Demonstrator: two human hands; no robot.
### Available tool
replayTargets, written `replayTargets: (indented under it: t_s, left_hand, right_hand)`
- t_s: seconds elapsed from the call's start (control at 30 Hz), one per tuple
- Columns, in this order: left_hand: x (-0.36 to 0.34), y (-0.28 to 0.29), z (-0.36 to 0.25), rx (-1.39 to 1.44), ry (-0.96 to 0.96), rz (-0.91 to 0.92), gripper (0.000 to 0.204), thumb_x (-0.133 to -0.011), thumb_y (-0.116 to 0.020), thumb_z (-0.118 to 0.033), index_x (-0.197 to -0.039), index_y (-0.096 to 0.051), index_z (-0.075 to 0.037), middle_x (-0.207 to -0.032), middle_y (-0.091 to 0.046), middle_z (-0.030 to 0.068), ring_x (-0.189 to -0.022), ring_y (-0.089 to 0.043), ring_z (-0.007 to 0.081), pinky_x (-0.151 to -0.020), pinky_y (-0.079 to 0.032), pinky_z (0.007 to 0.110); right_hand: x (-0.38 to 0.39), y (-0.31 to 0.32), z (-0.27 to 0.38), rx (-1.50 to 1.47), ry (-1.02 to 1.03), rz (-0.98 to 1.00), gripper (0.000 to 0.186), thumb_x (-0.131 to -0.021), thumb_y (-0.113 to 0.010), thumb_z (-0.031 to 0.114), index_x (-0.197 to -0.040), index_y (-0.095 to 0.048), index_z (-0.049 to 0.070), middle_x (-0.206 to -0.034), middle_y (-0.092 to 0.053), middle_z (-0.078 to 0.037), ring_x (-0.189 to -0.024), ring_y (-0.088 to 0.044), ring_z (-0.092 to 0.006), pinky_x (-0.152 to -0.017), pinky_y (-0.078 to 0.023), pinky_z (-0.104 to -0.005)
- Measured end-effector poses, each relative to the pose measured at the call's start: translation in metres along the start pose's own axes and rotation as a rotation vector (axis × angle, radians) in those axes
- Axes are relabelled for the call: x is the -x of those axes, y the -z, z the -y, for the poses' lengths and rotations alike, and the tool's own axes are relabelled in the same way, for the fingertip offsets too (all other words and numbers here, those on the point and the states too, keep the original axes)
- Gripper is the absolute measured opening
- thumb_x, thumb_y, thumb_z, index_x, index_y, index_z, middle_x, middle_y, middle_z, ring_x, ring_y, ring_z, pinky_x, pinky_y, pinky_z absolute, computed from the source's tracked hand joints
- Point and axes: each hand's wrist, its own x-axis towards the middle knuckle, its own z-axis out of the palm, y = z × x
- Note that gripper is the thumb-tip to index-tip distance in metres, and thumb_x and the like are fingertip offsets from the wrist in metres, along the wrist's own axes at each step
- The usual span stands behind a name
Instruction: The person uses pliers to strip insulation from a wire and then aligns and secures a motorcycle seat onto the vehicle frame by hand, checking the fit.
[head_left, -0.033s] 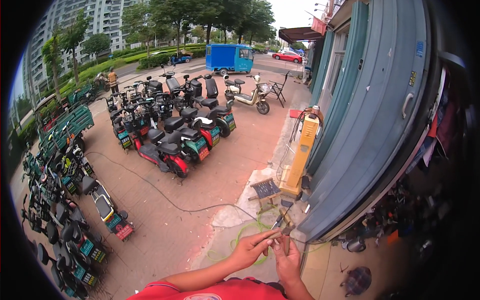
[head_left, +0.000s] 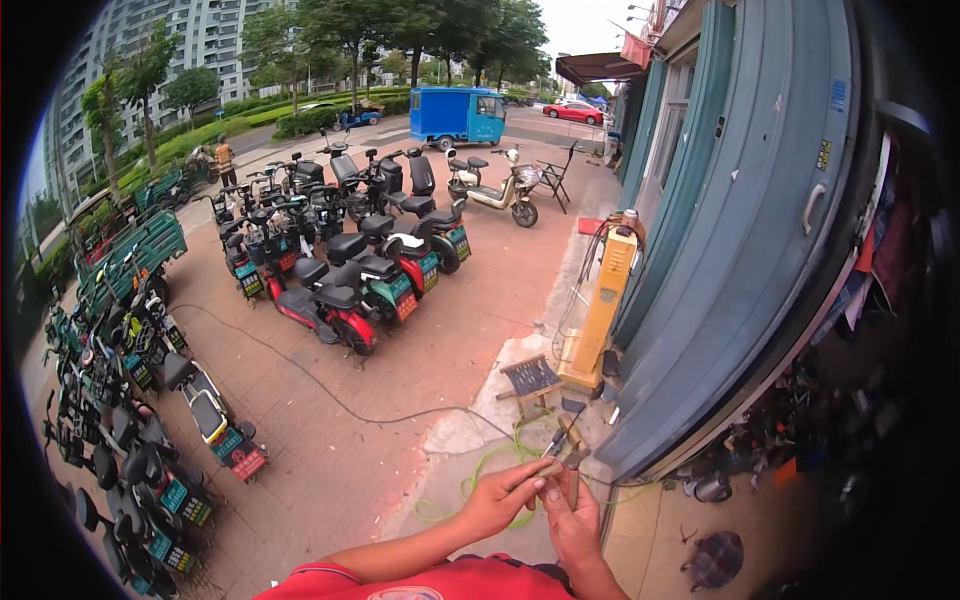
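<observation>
Close in front of my red shirt, my left hand [head_left: 503, 497] and my right hand [head_left: 573, 522] meet fingertip to fingertip. The left fingers are pinched together against the right ones; what is between them is too small to name. My right hand is closed round a small dark-headed tool [head_left: 573, 461] with a brown handle, partly hidden by the fingers. Just beyond the hands, a thin tool with a black handle [head_left: 556, 440] and a wooden stick [head_left: 577, 437] lie near the ground. A bright green hose [head_left: 482, 470] loops around behind my left hand.
A small folding stool [head_left: 530, 376] and a yellow post-like machine [head_left: 606, 300] stand ahead. Blue-grey folding doors [head_left: 740, 250] rise to the right. Parked electric scooters [head_left: 345, 300] fill the left pavement, where a black cable [head_left: 370, 418] runs across. A blue three-wheeler [head_left: 455, 117] stands farther off.
</observation>
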Motion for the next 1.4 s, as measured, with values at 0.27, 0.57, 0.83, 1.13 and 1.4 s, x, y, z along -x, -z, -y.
replayTargets:
  t_s: [0.27,0.57,0.83,1.13,1.4]
  left_hand:
    - [0.006,0.001,0.009,-0.134,-0.039,0.064,0.051,-0.110,-0.062,-0.010,-0.158,-0.049,-0.005,-0.134,-0.072,0.0080,-0.120,-0.066,0.0145,-0.104,-0.053,0.031]
    - [-0.005,0.033,0.035,-0.120,0.006,-0.187,0.048,-0.113,-0.056,-0.018,-0.155,-0.048,0.002,-0.123,-0.075,0.0119,-0.097,-0.067,0.0137,-0.080,-0.052,0.027]
    - [0.027,0.044,0.134,-0.226,0.344,-0.191,0.038,-0.111,-0.061,-0.019,-0.143,-0.060,0.002,-0.113,-0.077,0.0101,-0.085,-0.069,0.0138,-0.070,-0.053,0.028]
    - [0.034,-0.015,0.189,-0.313,0.499,-0.083,0.036,-0.110,-0.062,-0.016,-0.140,-0.062,0.004,-0.109,-0.078,0.0116,-0.081,-0.070,0.0158,-0.066,-0.053,0.028]
    - [0.018,-0.136,0.240,-0.425,0.656,0.235,0.036,-0.108,-0.064,-0.016,-0.139,-0.063,0.003,-0.112,-0.078,0.0118,-0.080,-0.071,0.0152,-0.064,-0.054,0.028]
  right_hand:
    - [0.013,0.013,0.006,-0.388,-0.353,0.108,0.046,-0.110,-0.061,0.013,-0.151,-0.050,-0.004,-0.151,-0.057,-0.013,-0.143,-0.054,-0.0279,-0.124,-0.039,-0.0471]
    - [-0.022,0.047,0.061,-0.345,-0.097,0.060,0.058,-0.114,-0.056,0.032,-0.161,-0.039,0.001,-0.144,-0.060,-0.017,-0.136,-0.060,-0.0321,-0.115,-0.049,-0.0519]
    - [-0.005,0.083,0.088,-0.157,0.119,-0.200,0.036,-0.114,-0.058,0.037,-0.123,-0.060,0.002,-0.101,-0.060,-0.004,-0.087,-0.062,-0.0150,-0.077,-0.053,-0.0315]
    - [0.057,0.183,0.126,-0.251,0.155,-0.311,0.052,-0.116,-0.051,0.037,-0.153,-0.047,0.000,-0.133,-0.066,-0.017,-0.124,-0.069,-0.0282,-0.109,-0.057,-0.0473]
    - [0.159,0.298,0.174,0.079,0.068,-0.650,0.045,-0.114,-0.054,0.049,-0.114,-0.062,0.005,-0.088,-0.063,-0.002,-0.075,-0.064,-0.0128,-0.057,-0.046,-0.0252]
